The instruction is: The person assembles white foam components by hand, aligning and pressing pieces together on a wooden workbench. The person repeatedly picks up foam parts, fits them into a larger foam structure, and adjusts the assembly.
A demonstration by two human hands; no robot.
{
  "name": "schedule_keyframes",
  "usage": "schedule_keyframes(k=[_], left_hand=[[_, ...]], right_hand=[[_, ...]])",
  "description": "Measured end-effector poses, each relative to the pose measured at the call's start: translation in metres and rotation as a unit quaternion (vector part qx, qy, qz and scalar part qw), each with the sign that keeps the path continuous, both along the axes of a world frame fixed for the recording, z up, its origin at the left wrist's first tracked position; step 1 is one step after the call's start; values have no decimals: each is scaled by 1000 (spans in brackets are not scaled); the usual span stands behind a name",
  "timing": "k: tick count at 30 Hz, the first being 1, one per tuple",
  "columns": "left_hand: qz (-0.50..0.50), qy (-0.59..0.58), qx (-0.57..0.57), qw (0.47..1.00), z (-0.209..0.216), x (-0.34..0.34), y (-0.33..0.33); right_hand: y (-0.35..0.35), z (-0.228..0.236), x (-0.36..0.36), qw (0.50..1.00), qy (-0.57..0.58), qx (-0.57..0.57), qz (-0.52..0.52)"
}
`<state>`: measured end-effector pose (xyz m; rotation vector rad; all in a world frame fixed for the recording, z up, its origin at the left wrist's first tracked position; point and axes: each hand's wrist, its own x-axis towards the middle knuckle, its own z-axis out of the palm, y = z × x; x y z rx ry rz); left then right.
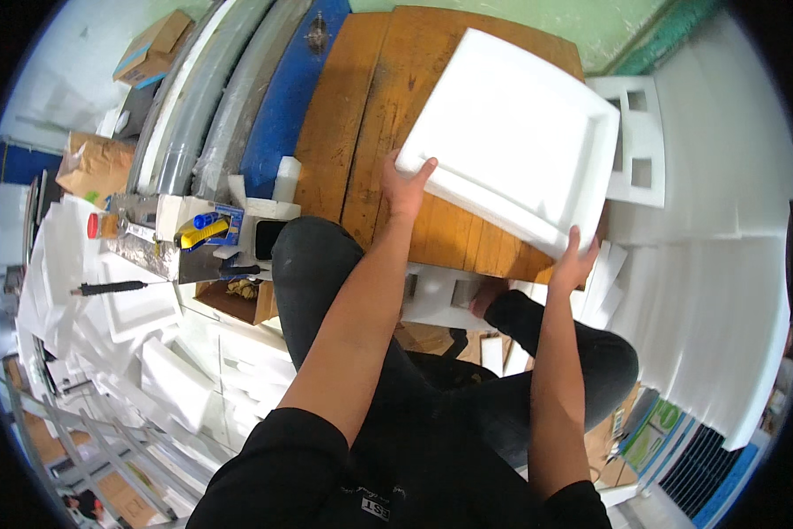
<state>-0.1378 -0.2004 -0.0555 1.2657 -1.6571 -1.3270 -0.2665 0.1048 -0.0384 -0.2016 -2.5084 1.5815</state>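
Observation:
A white foam tray (515, 123), shallow and rectangular with a raised rim, is held tilted over the wooden table (348, 132). My left hand (405, 187) is closed on its near left corner, the thumb lying over the rim. At the near right corner, my right hand (574, 263) grips the same tray, its thumb on the upper edge. The fingers of both hands are partly hidden under the foam.
Left of the table stand long plastic-wrapped rolls (193, 106). A yellow utility knife (201, 233) and a dark phone (268, 238) lie by my left knee. Large white foam sheets (714, 291) line the right side. Foam offcuts (176, 383) cover the floor at left.

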Motion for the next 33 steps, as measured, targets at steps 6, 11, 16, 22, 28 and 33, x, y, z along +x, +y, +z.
schedule_keyframes(k=[6, 11, 16, 22, 28, 33], left_hand=[[-27, 67, 23, 997, -12, -1, 6], [-16, 61, -4, 998, -15, -1, 14], [-11, -2, -29, 1000, -24, 1, 5], [-31, 16, -2, 999, -15, 0, 7], [-34, 29, 5, 999, -12, 2, 7], [-17, -20, -22, 999, -14, -1, 7]], right_hand=[[9, -7, 10, 996, 34, 37, 74], [16, -3, 13, 990, 47, -1, 131], [15, -10, 11, 991, 30, 81, 100], [6, 15, 13, 971, 112, 169, 128], [-78, 26, 8, 848, 214, 423, 236], [-90, 9, 21, 796, 132, 532, 257]])
